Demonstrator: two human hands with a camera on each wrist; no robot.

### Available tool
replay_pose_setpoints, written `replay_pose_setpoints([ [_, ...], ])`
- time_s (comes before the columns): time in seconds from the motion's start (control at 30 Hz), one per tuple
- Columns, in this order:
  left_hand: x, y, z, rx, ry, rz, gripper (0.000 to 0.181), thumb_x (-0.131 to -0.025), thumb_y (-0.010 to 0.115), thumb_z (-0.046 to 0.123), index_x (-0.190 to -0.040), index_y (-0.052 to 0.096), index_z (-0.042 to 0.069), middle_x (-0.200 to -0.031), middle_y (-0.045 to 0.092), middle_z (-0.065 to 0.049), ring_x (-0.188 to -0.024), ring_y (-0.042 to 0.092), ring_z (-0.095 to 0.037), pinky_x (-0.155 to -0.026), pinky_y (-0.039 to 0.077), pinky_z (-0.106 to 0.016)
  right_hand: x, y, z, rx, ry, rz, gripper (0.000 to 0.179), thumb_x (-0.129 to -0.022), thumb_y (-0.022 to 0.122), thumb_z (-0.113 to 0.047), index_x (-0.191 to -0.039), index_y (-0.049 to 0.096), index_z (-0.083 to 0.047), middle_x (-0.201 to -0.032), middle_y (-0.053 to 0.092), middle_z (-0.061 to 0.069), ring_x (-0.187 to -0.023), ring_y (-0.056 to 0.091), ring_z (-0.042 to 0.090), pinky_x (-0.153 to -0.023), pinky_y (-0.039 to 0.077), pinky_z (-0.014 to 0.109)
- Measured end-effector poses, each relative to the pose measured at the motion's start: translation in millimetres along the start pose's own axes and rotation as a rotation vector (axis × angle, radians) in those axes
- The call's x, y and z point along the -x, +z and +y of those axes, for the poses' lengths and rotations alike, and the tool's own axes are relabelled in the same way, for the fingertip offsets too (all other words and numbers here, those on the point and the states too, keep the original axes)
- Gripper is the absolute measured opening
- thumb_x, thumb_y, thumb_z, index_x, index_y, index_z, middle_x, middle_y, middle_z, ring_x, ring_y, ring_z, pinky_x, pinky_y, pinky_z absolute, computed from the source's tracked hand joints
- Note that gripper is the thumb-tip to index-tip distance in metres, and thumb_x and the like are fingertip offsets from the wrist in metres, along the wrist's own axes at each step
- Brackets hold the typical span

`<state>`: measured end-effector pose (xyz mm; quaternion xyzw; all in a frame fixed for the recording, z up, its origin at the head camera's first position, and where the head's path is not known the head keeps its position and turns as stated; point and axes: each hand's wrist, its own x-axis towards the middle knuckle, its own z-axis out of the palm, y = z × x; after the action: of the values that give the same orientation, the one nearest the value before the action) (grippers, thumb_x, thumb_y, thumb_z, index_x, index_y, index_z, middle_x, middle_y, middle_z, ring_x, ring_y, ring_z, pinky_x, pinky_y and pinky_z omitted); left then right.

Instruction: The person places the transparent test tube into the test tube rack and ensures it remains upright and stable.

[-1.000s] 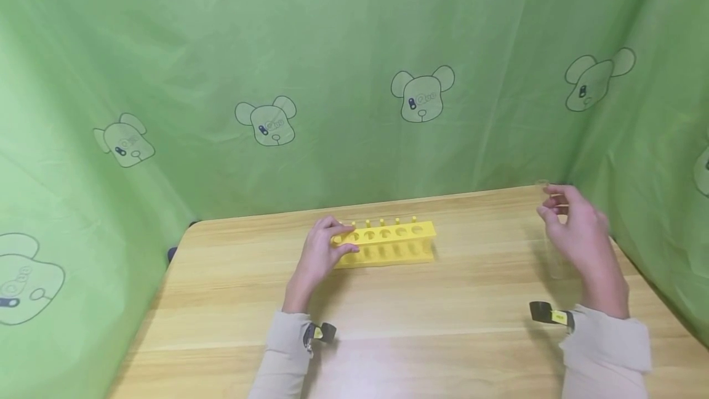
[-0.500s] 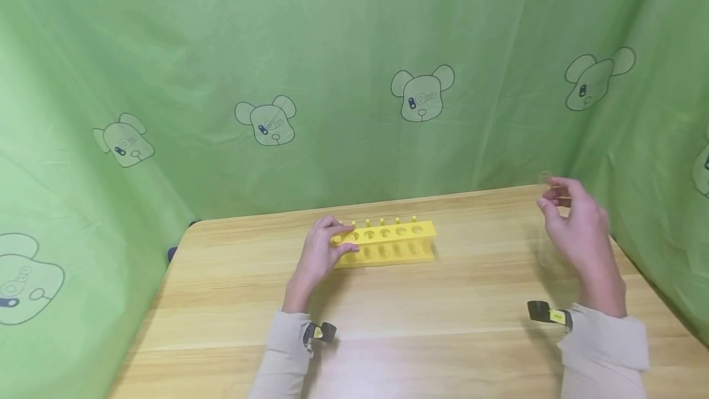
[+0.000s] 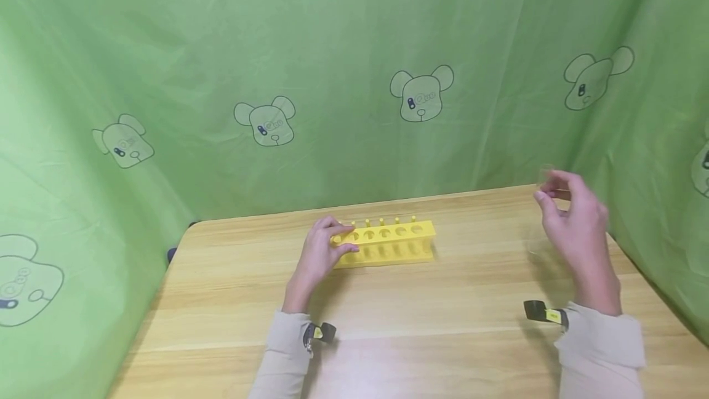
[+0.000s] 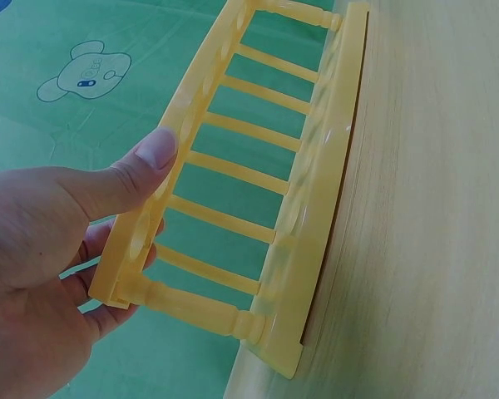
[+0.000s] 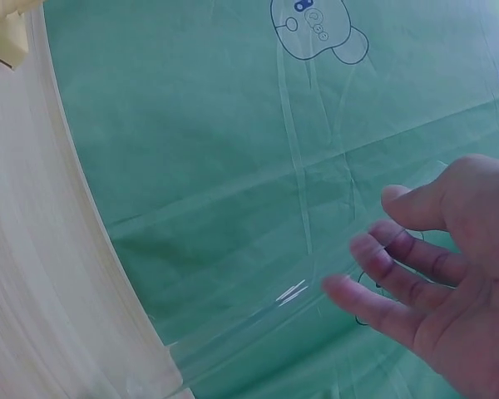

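Observation:
A yellow test tube rack [image 3: 393, 241] with a row of round holes and short pegs along its back stands on the table. My left hand [image 3: 317, 254] grips the rack's left end, thumb on the near edge and fingers at the far edge, as the left wrist view shows closely on the rack's top plate [image 4: 121, 264]. Off to the right, my right hand [image 3: 578, 220] pinches a clear test tube [image 5: 266, 312] near its upper end between thumb and fingers. The tube hangs over the table's right side, its lower end faint against the wood in the head view.
The wooden table [image 3: 432, 337] reaches back to a green curtain [image 3: 343, 36] with printed bear heads, which also hangs along both sides. Each wrist wears a black strap camera, such as the one [image 3: 535, 310] at the right cuff.
My right hand has risen slightly and shifted a little left, lifting the test tube, whose lower end has swung up and leftward. My left hand and the rack have stayed put.

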<state>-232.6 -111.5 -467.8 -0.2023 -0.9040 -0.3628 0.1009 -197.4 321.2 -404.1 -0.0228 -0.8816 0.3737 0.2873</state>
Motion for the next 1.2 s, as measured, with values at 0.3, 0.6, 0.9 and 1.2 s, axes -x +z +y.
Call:
replay_pose_setpoints([
  [0.3, -0.3, 0.1, 0.1, 0.009, 0.0, 0.005, 0.047, -0.077, 0.09, 0.018, -0.119, 0.075, 0.005, -0.103, 0.066, -0.01, -0.101, 0.057, -0.024, -0.092, 0.05, -0.041, -1.2, 4, -4, -0.017, -0.01, 0.014, 0.044, -0.102, 0.065, -0.013, -0.144, 0.054, -0.007, -0.118, 0.066, 0.015, -0.107, 0.06, 0.011, -0.08, 0.043, 0.0],
  [0.6, 0.1, 0.6, 0.0, 0.018, -0.01, 0.004, 0.046, -0.077, 0.09, 0.017, -0.119, 0.075, 0.005, -0.103, 0.066, -0.01, -0.1, 0.056, -0.024, -0.092, 0.05, -0.041, -1.4, 7, -8, -0.019, -0.026, 0.01, 0.045, -0.105, 0.059, -0.014, -0.149, 0.049, -0.008, -0.121, 0.064, 0.022, -0.113, 0.06, 0.031, -0.081, 0.04, -0.001],
  [0.9, 0.3, 1.7, -1.9, 0.013, 0.016, 0.019, 0.046, -0.076, 0.09, 0.016, -0.118, 0.075, 0.004, -0.103, 0.066, -0.012, -0.099, 0.056, -0.023, -0.09, 0.05, -0.041, -1.1, 10, -12, -0.035, -0.045, 0.03, 0.046, -0.106, 0.056, -0.013, -0.151, 0.047, -0.012, -0.12, 0.064, 0.018, -0.107, 0.057, 0.009, -0.08, 0.04, -0.002],
  [1.2, 0.4, 2.3, -1.8, 0.016, 0.005, 0.015, 0.046, -0.077, 0.09, 0.017, -0.119, 0.075, 0.004, -0.104, 0.066, -0.012, -0.101, 0.056, -0.023, -0.092, 0.05, -0.042, -0.7, 10, -15, -0.077, -0.074, 0.029, 0.048, -0.107, 0.054, -0.011, -0.154, 0.045, -0.015, -0.119, 0.064, 0.019, -0.101, 0.05, -0.005, -0.081, 0.041, -0.001],
])
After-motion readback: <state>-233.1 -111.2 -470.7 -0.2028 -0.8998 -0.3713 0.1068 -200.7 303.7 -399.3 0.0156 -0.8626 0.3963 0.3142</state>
